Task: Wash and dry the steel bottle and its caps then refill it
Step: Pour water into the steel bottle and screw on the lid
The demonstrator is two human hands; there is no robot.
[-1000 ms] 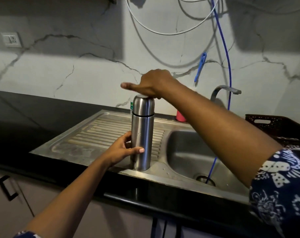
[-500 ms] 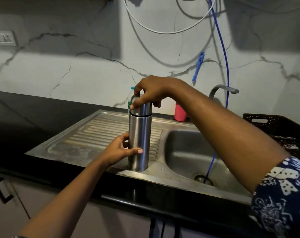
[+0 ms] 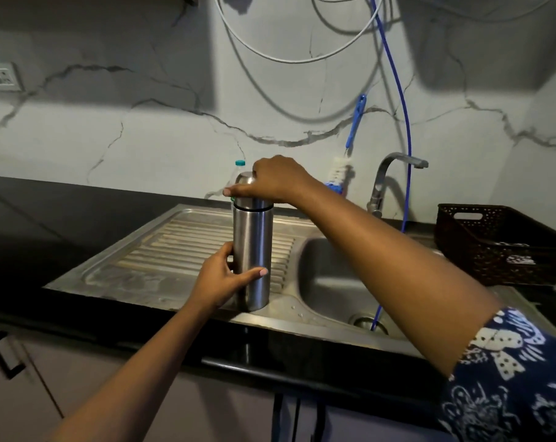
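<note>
Now, with the steel bottle (image 3: 254, 250) upright on the drainboard (image 3: 174, 247) beside the basin (image 3: 334, 282), your left hand (image 3: 220, 282) wrapped round its body and right hand (image 3: 276, 180) curled over the cap (image 3: 244, 188), brace firmly below and twist squarely so the base doesn't skid.

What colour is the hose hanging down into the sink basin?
Bright blue; the hose shows best in the head view, against the pale wall.

The steel bottle (image 3: 252, 256) and its cap (image 3: 252, 200) are smooth brushed metal with a soft sheen. The sink (image 3: 181, 247) is duller metal, ribbed on its drainboard, in a glossy black countertop (image 3: 63, 224); the basket (image 3: 493, 250) is dark perforated plastic.
</note>
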